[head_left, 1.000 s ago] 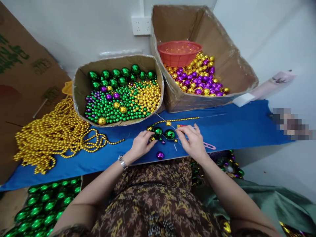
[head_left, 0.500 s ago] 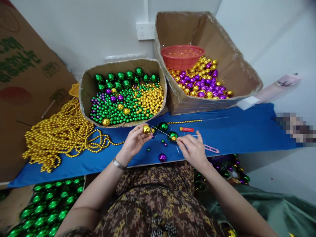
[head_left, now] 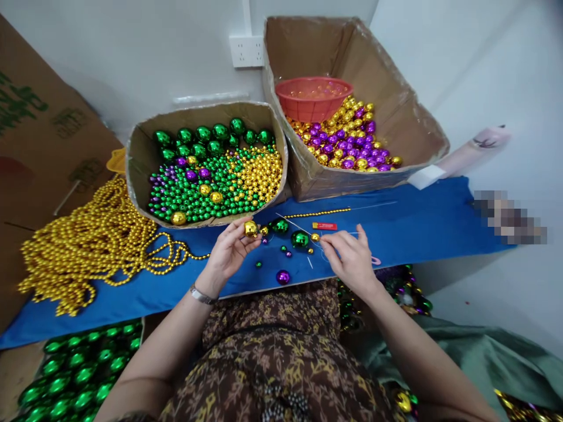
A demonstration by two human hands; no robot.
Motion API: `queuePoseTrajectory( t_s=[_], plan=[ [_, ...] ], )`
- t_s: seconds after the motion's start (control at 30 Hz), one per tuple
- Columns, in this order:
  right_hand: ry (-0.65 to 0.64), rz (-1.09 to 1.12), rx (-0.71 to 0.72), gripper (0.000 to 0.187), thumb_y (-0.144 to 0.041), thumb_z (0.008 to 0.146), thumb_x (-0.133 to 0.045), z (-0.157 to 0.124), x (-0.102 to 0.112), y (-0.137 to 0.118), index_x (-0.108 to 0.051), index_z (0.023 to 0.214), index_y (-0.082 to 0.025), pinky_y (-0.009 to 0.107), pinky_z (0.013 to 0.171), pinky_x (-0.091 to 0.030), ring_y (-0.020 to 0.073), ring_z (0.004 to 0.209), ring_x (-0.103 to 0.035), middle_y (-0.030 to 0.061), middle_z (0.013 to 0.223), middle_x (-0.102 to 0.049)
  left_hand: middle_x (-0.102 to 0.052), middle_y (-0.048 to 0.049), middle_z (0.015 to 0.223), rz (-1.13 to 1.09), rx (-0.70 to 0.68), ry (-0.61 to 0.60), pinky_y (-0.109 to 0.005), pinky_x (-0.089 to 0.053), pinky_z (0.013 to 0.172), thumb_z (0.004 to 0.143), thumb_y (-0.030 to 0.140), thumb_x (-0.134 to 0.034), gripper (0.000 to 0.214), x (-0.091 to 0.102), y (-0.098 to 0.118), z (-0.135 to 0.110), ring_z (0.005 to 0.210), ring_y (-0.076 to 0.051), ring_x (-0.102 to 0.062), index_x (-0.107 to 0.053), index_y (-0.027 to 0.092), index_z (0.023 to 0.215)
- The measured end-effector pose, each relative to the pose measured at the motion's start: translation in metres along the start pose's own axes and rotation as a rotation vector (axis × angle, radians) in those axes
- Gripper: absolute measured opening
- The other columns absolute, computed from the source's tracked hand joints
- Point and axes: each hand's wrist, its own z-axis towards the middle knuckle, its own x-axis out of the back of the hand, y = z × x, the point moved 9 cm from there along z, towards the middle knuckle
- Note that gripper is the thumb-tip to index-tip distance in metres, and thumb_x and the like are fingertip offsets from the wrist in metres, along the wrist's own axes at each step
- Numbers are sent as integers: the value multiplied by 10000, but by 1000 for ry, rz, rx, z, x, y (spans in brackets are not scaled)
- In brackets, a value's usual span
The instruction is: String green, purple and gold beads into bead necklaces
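Observation:
My left hand [head_left: 229, 252] is raised a little off the blue cloth [head_left: 422, 225] and pinches a gold bead [head_left: 250, 228] between thumb and fingertips. My right hand [head_left: 349, 258] is closed in a pinch on a thin needle or wire [head_left: 295, 224] that slants up to the left toward the gold bead. Two green beads [head_left: 299, 239] and a small gold bead [head_left: 315, 237] lie between the hands. A purple bead [head_left: 282, 276] rests near the cloth's front edge. A short string of tiny gold beads [head_left: 323, 213] lies behind the hands.
A cardboard box of green, gold and purple beads [head_left: 206, 170] stands behind my left hand. A larger box [head_left: 352, 140] holds gold and purple beads and a red basket [head_left: 313, 97]. Gold bead strands [head_left: 88, 240] pile up at left. Green beads [head_left: 70, 375] fill a box below.
My left hand picked a gold bead off the cloth and lifted it toward the needle tip. My right hand stayed pinched on the needle and shifted slightly.

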Motion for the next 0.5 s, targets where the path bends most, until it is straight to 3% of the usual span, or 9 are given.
queuePoseTrajectory(
  t_s=[0.23,0.37,0.5],
  plan=[
    [14,-16,-13,208,-293,970,-474,0,2,4,-662,915,-224,434,1136,-176,138,766,-636,-10,816,-697,-684,-41,944,260,-70,-21,-282,-559,712,757,346,-744,397,13,-6,-3,805,-165,-672,-649,192,1110],
    [19,-23,-22,203,-293,964,-480,1,3,6,-662,908,-225,428,1130,-190,137,759,-633,-10,824,-699,-683,-53,924,741,-188,-1,-265,-517,700,780,375,-711,383,24,-10,-3,791,-166,-633,-668,191,1113],
    [31,-8,-32,209,-290,966,-468,4,7,6,-659,912,-225,431,1116,-227,139,760,-631,-10,826,-700,-660,-78,1062,1169,-365,-94,-302,-497,768,819,321,-649,325,14,-18,-5,885,-206,-631,-675,216,1125]
  ],
)
